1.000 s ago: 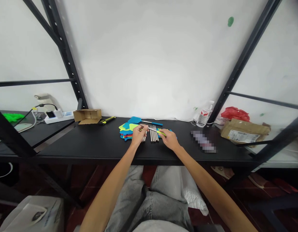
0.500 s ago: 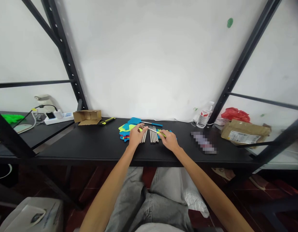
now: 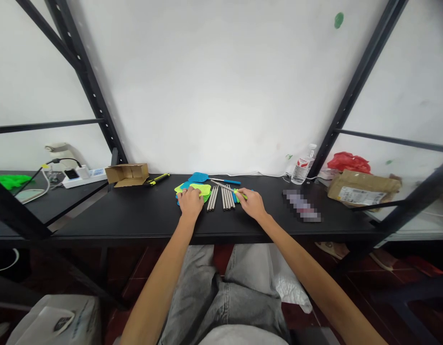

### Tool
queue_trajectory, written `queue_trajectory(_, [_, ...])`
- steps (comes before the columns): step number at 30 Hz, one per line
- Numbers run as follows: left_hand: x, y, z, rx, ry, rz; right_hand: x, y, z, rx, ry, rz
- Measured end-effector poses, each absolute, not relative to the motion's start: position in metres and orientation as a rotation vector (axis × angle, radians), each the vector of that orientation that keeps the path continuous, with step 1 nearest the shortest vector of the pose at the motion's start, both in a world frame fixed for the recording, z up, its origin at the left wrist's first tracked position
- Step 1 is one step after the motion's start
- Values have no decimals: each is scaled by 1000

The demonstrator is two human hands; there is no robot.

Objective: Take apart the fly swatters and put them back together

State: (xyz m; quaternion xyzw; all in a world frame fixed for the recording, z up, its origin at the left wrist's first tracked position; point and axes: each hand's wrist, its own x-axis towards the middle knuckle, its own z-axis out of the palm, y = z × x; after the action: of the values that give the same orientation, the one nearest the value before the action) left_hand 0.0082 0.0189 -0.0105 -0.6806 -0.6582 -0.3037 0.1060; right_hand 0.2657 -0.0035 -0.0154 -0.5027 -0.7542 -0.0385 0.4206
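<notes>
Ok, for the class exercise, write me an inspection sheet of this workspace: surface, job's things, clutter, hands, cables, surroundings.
Surface: black desk, against a white wall.
Job's things: pile of blue and yellow-green mesh pieces; two groups of silver rods, left and right.
Clutter: open cardboard box, yellow-black tool, clear bottle, a pixelated item that cannot be identified.
Hands: left hand on the pile, grip unclear; right hand holds a rod with a yellow-green handle.
Cables: white cable along the wall; power strip at left.
Surroundings: black metal frame; parcel and red bag at right.
</notes>
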Motion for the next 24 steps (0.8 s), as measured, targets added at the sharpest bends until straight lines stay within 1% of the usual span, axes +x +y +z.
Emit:
queue_trajectory(3, [7,17,-5,-1967,-1905,-1082,266,-3,-16,-1257,-1894,-101])
queue_trajectory(9, [6,12,5,-1712,-1865,-1707,266,-2,-16,-1241,-1895,-97])
queue_trajectory(13, [4,15,5,-1577,-1873,-1991,265,-5,-14,-1231,-1894,-72])
queue_trajectory(20, [2,21,-1,-1582,-1954,-2572,265,-3,-16,-1247,-1914,-92])
queue_trajectory(24, [7,19,5,-1534,-1826,-2941,265,-2,-17,-1237,-1940,-90])
